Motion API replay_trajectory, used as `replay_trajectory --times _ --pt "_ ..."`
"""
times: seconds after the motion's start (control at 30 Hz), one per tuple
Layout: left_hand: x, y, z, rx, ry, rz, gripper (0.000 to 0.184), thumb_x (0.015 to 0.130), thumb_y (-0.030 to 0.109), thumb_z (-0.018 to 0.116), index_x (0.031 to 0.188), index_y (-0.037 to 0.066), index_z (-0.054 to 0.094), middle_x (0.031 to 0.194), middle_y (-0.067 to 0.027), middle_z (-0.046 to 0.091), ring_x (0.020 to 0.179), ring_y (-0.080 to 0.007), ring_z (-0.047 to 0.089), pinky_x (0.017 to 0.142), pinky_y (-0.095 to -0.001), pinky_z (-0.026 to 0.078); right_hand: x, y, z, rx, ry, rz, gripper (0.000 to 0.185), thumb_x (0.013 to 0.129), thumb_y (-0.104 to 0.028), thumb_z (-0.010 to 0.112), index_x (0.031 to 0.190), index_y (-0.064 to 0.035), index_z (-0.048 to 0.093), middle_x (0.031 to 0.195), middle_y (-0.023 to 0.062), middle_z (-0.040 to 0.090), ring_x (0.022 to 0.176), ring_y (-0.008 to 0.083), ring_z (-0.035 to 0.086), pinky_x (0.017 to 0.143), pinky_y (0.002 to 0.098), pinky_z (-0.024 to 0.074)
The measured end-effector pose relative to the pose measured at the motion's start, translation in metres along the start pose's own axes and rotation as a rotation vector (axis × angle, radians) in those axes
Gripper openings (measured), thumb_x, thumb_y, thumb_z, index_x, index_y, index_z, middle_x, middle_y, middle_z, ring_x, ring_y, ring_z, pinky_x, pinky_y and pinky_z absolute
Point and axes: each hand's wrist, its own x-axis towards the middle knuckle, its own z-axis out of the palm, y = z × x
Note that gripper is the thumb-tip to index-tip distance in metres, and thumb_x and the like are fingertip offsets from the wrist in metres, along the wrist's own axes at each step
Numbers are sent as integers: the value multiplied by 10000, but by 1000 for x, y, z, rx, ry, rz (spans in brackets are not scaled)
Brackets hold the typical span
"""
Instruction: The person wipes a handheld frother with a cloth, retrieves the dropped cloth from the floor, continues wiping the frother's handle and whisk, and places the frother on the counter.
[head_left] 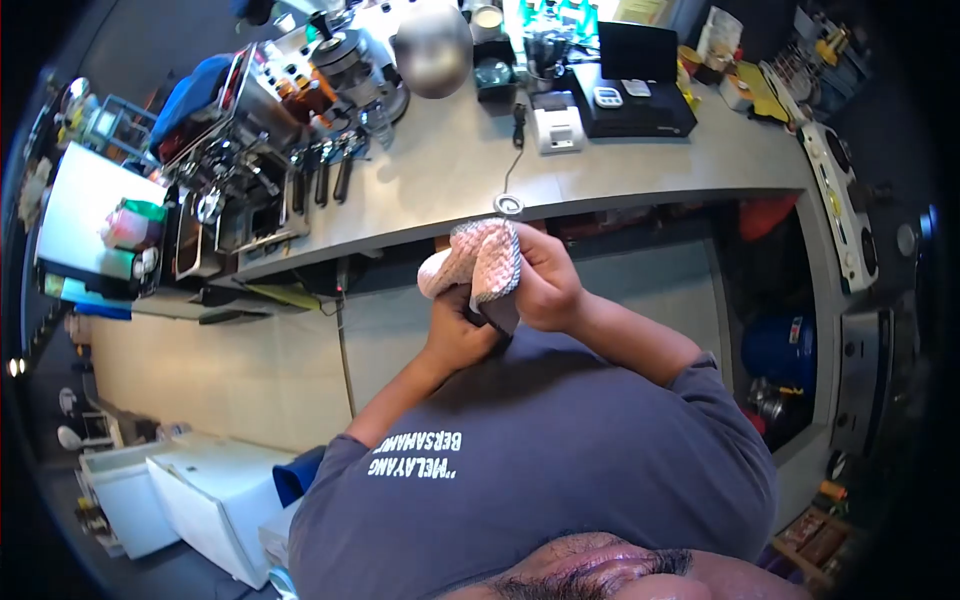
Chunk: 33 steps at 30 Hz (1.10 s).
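At the centre of the frame, a pink textured cloth [490, 255] is near the front edge of the counter [440, 160], the right hand [548, 282] having its fingers closed on the right side, while the left hand [460, 330] touches it from below, its covered fingers leaving me unable to tell their closing.

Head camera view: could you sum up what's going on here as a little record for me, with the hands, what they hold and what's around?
Left hand: grips the cloth from below
Right hand: grips the cloth's right side
Held item: pink textured cloth, folded, grey-and-white edging
Clothing: dark grey shirt, white lettering
Counter, right of centre: white receipt printer
Counter, left side: portafilters with black handles
Under counter, right: blue container, contents not visible
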Motion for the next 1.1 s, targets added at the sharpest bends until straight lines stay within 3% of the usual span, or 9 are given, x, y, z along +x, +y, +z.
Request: replay_trajectory --times 0.2,0.33,0.43,0.6,0.8,0.9,0.93,1.1 --pt "35 -21 13 -9 -84 -12 478 776 101 746 1203 -33 580 1134 -104 651 1025 -156 624 885 -302 501 8 -9 -35 7 145 -13 264 1022 -81 417 1205 37 565 1080 62 650 1001 104 602 898 259 476" --pt "65 -25 11 -51 -141 4 454 762 104 781 1158 -10 590 1099 -76 651 1000 -155 628 856 -311 514 25 -6 -44 6 199 -39 273 1022 -85 422 1221 42 559 1090 66 650 1001 105 605 897 257 476" --pt "95 -25 -3 -74 -194 65 459 763 105 781 1160 -20 589 1104 -75 651 1003 -152 625 864 -308 512 39 9 -43 -145 238 -52 272 1023 -79 416 1220 43 559 1095 70 650 997 107 607 896 260 478" --pt "138 -34 -37 -82 -248 32 488 749 79 744 1193 -45 583 1132 -120 658 1059 -172 624 922 -307 490 89 11 -59 -67 277 -41 276 1022 -87 416 1215 42 563 1079 72 658 1001 111 613 889 254 482" --pt "190 -27 -77 -70 -252 70 416 744 56 740 1133 -19 613 1110 -122 667 999 -168 647 885 -310 506 143 40 -56 -168 310 -83 286 1016 -111 433 1200 54 579 1103 101 672 1036 142 624 921 274 479" --pt "213 -28 -95 -40 -359 43 407 741 64 740 1125 -9 624 1114 -124 669 1006 -160 646 877 -312 510 159 53 -51 -201 320 -73 290 1006 -89 430 1211 56 574 1106 111 668 1040 163 628 943 295 476" --pt "220 -30 -100 36 -383 142 414 770 91 758 1149 1 618 1107 -64 658 1006 -161 635 877 -316 509 164 55 -53 -188 345 -73 289 1002 -82 429 1211 56 574 1104 109 668 1040 159 627 943 291 475" --pt "235 -67 -99 -47 -374 44 487 751 75 769 1198 0 591 1140 -72 640 1046 -167 616 918 -313 488 180 32 -76 -281 420 -142 284 996 -71 434 1209 50 578 1078 99 674 992 134 633 886 273 497"
